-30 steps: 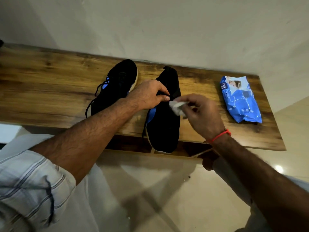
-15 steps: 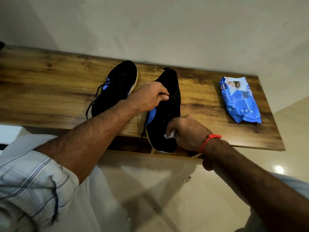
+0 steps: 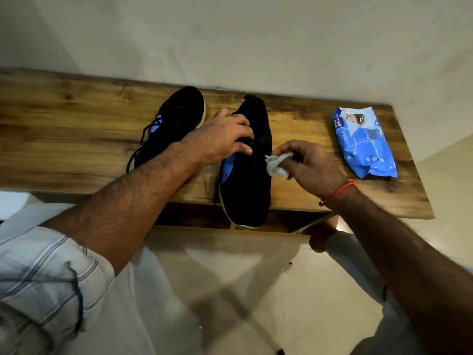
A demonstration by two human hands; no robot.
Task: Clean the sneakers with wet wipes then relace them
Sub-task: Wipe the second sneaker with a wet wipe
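Note:
Two black sneakers with blue lining lie on a wooden bench. The right sneaker points toward me, its toe hanging over the bench's front edge. My left hand grips its upper near the laces. My right hand pinches a crumpled white wet wipe against the sneaker's right side. The left sneaker lies untouched beside my left forearm, its black laces trailing loose.
A blue pack of wet wipes lies on the bench's right end. A pale wall runs directly behind the bench. Below the front edge is a light tiled floor, with my knees and white trousers in view.
My right hand has drawn the wipe from the sneaker's toe end back up to its middle right side. My left hand has stayed on the same sneaker.

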